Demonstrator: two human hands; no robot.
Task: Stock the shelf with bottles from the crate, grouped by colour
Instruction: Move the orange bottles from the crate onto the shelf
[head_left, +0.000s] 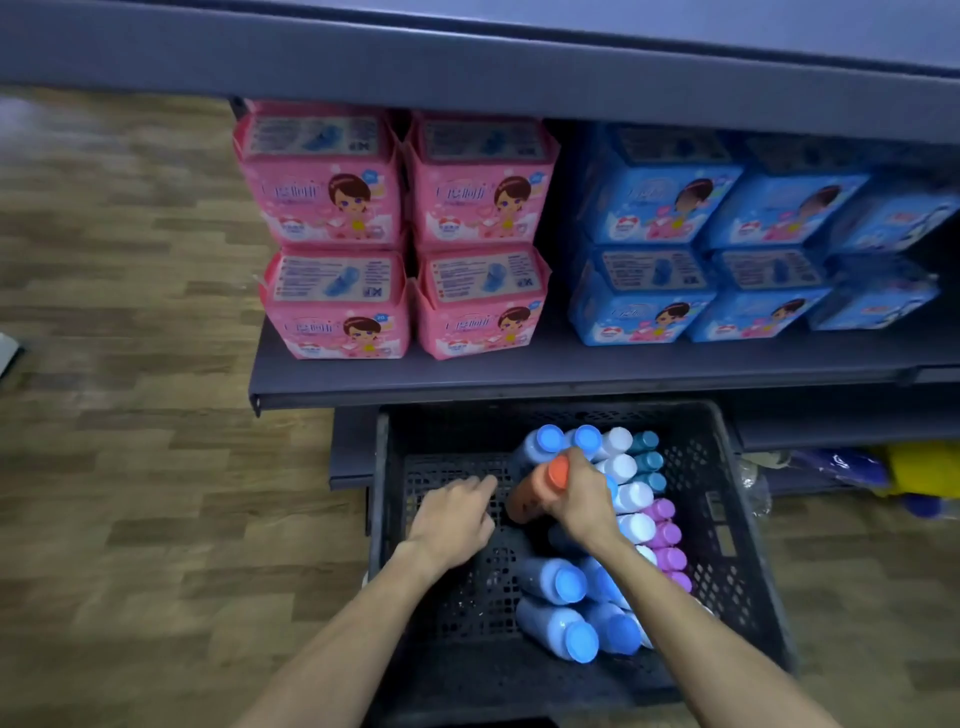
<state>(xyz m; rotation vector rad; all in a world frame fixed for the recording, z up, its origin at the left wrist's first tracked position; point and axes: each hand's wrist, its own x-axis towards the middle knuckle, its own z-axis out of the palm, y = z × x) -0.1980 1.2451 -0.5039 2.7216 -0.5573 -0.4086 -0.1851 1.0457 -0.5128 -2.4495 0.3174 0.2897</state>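
a black perforated crate (748, 525) sits on a wood-look floor (130, 441), just below a dark grey shelf (519, 371). the crate's left part shows bare mesh; there the left hand (452, 525) hovers, fingers loosely curled, holding nothing. just right of it, the right hand (584, 499) grips an orange bottle (535, 493) by its cap end, lifted and tilted above the others. blue-capped bottles (563, 584) lie at the crate's near and far ends. further right stands a row of white-capped bottles (634, 496), then teal-capped bottles (649, 460) at the back and purple-capped bottles (667, 535) nearer. on the shelf above, pink packs (395, 228) are stacked two high on the left, blue packs (727, 234) on the right. blurred blue and yellow items (883, 467) lie at far right.
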